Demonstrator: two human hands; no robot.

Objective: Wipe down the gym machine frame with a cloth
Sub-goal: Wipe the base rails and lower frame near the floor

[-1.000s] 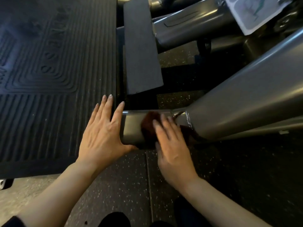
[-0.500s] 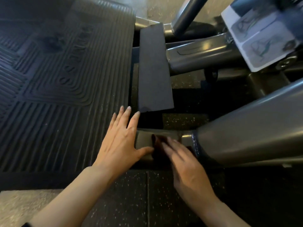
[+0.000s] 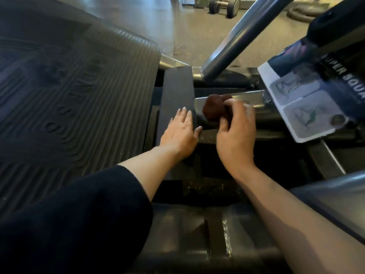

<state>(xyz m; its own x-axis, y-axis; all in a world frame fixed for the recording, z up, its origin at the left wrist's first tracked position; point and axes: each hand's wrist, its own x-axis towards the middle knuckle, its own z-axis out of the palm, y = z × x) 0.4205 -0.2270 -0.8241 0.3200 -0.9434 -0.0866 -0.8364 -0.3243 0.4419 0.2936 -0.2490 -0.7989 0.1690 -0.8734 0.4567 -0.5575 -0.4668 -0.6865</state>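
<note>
A small dark brown cloth point(image 3: 213, 110), bunched into a ball, is held against a grey metal frame bar point(image 3: 250, 95) of the gym machine. My right hand point(image 3: 236, 133) grips the cloth with curled fingers and thumb. My left hand point(image 3: 180, 131) lies flat with straight fingers on a dark flat bar point(image 3: 176, 91) just left of the cloth. A thick grey frame tube point(image 3: 237, 39) slants up above the cloth.
A large ribbed black rubber footplate point(image 3: 75, 91) fills the left. A white instruction placard point(image 3: 304, 103) hangs at the right. Another grey frame tube point(image 3: 335, 196) crosses the lower right. Dumbbells point(image 3: 223, 4) stand on the floor far behind.
Both hands have moved forward from the near low frame piece to a farther bar. The cloth, earlier pressed flat under my right fingers, is now bunched in that hand. The view tilted up.
</note>
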